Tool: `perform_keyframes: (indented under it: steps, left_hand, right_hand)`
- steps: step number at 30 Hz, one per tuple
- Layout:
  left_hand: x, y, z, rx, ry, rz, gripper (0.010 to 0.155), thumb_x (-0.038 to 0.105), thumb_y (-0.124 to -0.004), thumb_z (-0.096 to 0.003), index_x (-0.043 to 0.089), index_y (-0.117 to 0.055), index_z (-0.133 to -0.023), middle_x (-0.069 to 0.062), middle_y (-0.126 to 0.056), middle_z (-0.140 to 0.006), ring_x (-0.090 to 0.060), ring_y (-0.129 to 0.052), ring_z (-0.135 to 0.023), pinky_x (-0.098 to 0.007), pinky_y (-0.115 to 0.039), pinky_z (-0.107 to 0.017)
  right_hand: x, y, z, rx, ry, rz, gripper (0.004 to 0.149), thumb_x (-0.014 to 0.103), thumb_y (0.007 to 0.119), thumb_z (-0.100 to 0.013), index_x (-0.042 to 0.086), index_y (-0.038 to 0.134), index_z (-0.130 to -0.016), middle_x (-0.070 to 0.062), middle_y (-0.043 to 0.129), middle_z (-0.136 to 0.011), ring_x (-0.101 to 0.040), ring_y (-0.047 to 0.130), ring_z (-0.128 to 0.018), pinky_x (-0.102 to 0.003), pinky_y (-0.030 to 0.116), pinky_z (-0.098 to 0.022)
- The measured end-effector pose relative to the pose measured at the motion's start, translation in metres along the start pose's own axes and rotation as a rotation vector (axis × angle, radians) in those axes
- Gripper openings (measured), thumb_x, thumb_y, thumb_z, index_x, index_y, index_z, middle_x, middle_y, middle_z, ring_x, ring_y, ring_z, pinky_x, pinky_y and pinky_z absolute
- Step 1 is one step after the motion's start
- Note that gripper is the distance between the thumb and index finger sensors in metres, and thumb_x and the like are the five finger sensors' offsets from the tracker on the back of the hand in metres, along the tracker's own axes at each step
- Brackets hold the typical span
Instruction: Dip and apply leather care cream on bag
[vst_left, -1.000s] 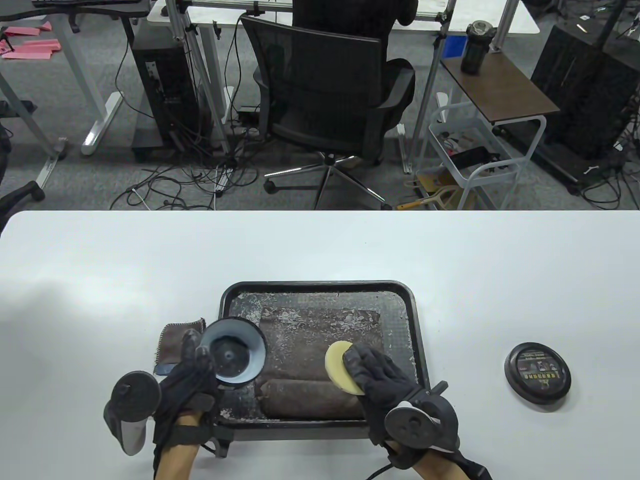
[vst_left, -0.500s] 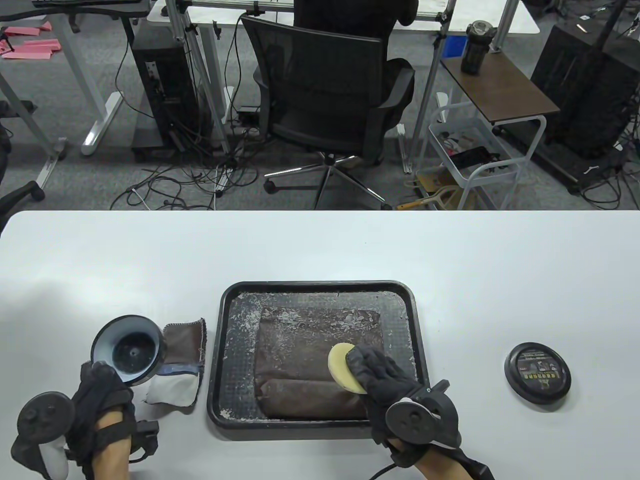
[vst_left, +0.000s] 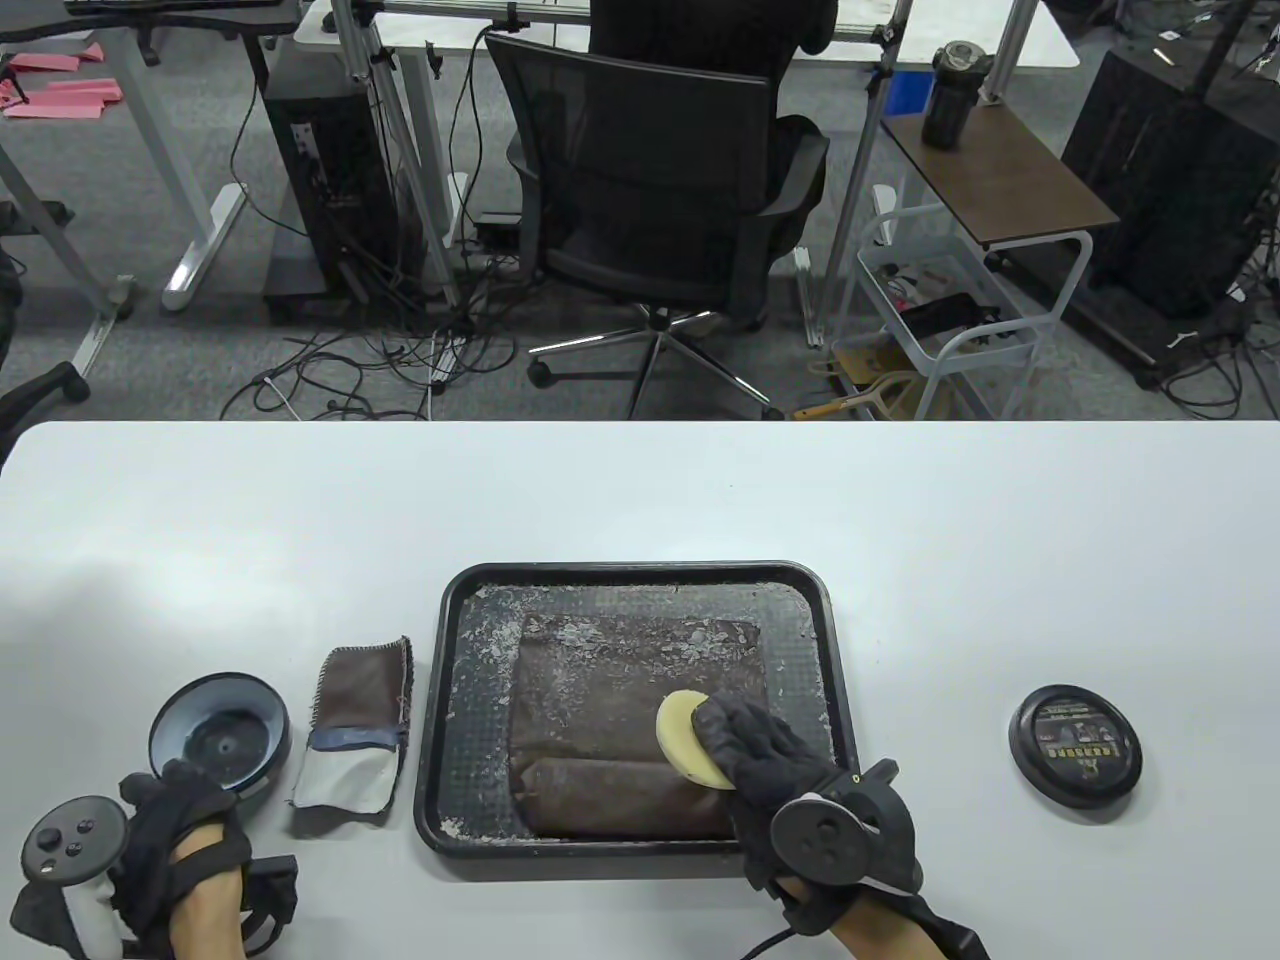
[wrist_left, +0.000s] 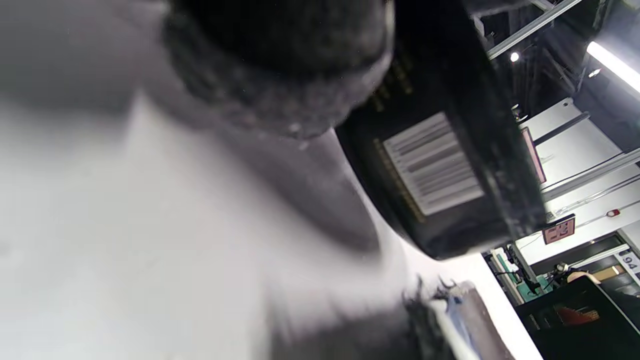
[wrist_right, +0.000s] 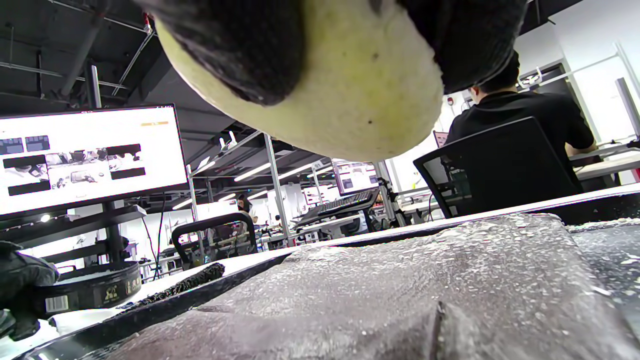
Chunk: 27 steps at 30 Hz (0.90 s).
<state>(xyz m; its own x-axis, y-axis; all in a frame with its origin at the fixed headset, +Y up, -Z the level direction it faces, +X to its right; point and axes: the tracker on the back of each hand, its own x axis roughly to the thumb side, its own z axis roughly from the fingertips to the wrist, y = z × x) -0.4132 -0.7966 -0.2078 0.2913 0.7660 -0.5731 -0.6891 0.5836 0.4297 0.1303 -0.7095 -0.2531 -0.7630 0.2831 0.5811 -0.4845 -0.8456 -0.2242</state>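
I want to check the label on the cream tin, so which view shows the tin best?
The left wrist view: the cream tin fills the frame, its barcode sticker visible though blurred. The table view shows only its open top beside the left hand. The right wrist view shows its side wall, small, far left.

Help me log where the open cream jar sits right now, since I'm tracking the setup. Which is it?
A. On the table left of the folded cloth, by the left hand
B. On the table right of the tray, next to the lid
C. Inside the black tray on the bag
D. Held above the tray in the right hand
A: the cream jar stands on the table left of the folded cloth, with the left hand at its near edge.
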Motion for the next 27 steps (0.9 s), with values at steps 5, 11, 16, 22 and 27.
perform_keyframes:
  steps: [5, 11, 16, 22, 27]
  left_hand:
    - [0.000, -0.003, -0.001, -0.040, 0.012, -0.013, 0.076, 0.046, -0.058, -0.0584, -0.007, -0.034, -0.107, -0.024, -0.090, -0.056, -0.020, -0.099, -0.016, -0.025, -0.084, -0.005]
    - [-0.002, -0.004, -0.001, -0.072, 0.033, 0.002, 0.077, 0.047, -0.059, -0.0590, -0.007, -0.033, -0.107, -0.024, -0.088, -0.058, -0.022, -0.100, -0.019, -0.027, -0.085, -0.007]
    - [0.002, -0.005, 0.001, -0.077, 0.026, -0.020, 0.078, 0.047, -0.060, -0.0587, -0.008, -0.032, -0.107, -0.026, -0.087, -0.060, -0.025, -0.099, -0.021, -0.029, -0.085, -0.009]
    - [0.009, -0.006, 0.008, -0.129, 0.044, -0.045, 0.080, 0.048, -0.061, -0.0591, -0.009, -0.031, -0.106, -0.027, -0.087, -0.061, -0.024, -0.100, -0.019, -0.028, -0.085, -0.007]
    - [0.033, 0.006, 0.023, -0.018, -0.021, -0.206, 0.080, 0.049, -0.063, -0.0588, -0.008, -0.033, -0.106, -0.028, -0.087, -0.061, -0.024, -0.099, -0.019, -0.028, -0.084, -0.007]
  right_hand:
    - [0.000, 0.001, 0.000, 0.008, 0.000, 0.000, 0.055, 0.024, 0.088, -0.040, 0.012, 0.079, -0.093, -0.019, 0.089, -0.092, -0.041, 0.091, -0.077, -0.051, 0.079, -0.052]
    - [0.000, 0.001, 0.000, 0.017, 0.005, -0.001, 0.056, 0.024, 0.088, -0.040, 0.012, 0.079, -0.094, -0.019, 0.089, -0.092, -0.041, 0.091, -0.077, -0.051, 0.079, -0.052]
    - [-0.001, 0.002, 0.000, 0.026, 0.007, 0.002, 0.056, 0.024, 0.088, -0.040, 0.012, 0.078, -0.094, -0.019, 0.088, -0.092, -0.041, 0.092, -0.077, -0.051, 0.079, -0.052]
    - [-0.001, 0.002, 0.000, 0.030, 0.016, 0.005, 0.056, 0.024, 0.088, -0.040, 0.012, 0.078, -0.094, -0.019, 0.089, -0.092, -0.041, 0.091, -0.077, -0.052, 0.079, -0.052]
    - [-0.004, 0.006, -0.002, 0.046, 0.037, 0.021, 0.056, 0.024, 0.088, -0.040, 0.012, 0.078, -0.094, -0.019, 0.088, -0.092, -0.041, 0.091, -0.077, -0.052, 0.079, -0.052]
